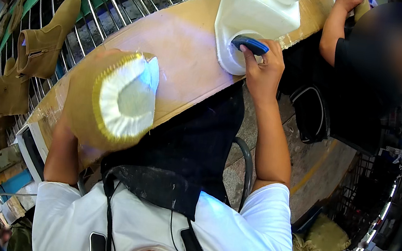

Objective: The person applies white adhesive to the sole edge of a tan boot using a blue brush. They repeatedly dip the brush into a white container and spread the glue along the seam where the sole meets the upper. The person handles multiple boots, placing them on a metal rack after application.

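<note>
Propped up on my left arm [63, 155] is a tan boot upper [83, 95]. Its bottom faces up, with a pleated white edge [111, 106] and yellow stitching round the rim. The upper hides most of my left hand, so its fingers do not show. Farther right, my right hand [265, 73] pinches a blue brush-like tool [250, 44] by its upper side. That tool is at the round opening of a white plastic jug [261, 14] lying on the board; its lower face is hidden.
A cardboard-covered board [186, 47] runs diagonally before me. Beyond it, several tan boots [50, 37] rest on a metal bar rack [99, 10]. Another person's arm [332, 33] is at the upper right. A dark curved tube [246, 167] stands by my right elbow.
</note>
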